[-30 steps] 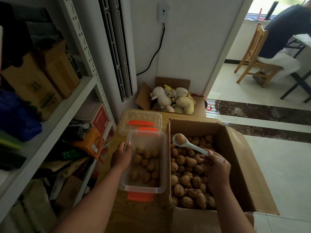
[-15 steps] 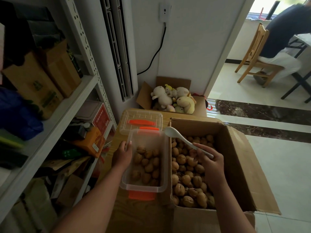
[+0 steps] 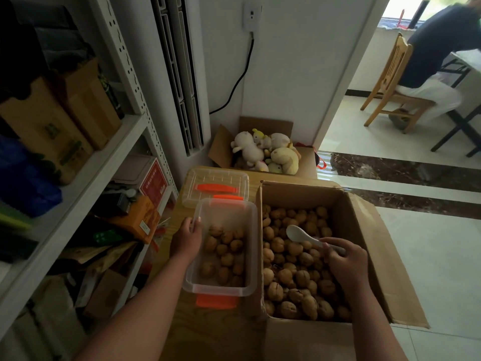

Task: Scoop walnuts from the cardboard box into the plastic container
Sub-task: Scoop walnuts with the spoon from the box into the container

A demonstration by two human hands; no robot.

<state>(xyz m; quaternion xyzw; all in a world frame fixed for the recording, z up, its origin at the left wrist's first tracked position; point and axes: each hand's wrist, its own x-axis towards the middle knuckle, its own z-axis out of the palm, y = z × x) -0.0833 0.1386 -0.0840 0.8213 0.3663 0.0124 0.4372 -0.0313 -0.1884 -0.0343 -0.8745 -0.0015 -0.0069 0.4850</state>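
An open cardboard box point(image 3: 364, 230) full of walnuts point(image 3: 294, 280) stands at the right on a wooden table. Left of it, touching its wall, sits a clear plastic container point(image 3: 223, 290) with orange clips, holding several walnuts point(image 3: 225, 252). My left hand point(image 3: 186, 238) grips the container's left rim. My right hand point(image 3: 343, 259) holds the handle of a white spoon point(image 3: 299, 234). The spoon's bowl is empty and lies over the walnuts in the box.
The container's clear lid point(image 3: 216, 188) with an orange handle lies behind it. A metal shelf point(image 3: 78, 178) crowded with boxes runs along the left. A box of plush toys point(image 3: 265, 152) sits on the floor beyond the table. A person sits on a wooden chair point(image 3: 390, 84) at the far right.
The spoon carried a walnut left to the container's far corner and came back empty, down over the walnuts in the box. My left hand stayed on the container's rim.
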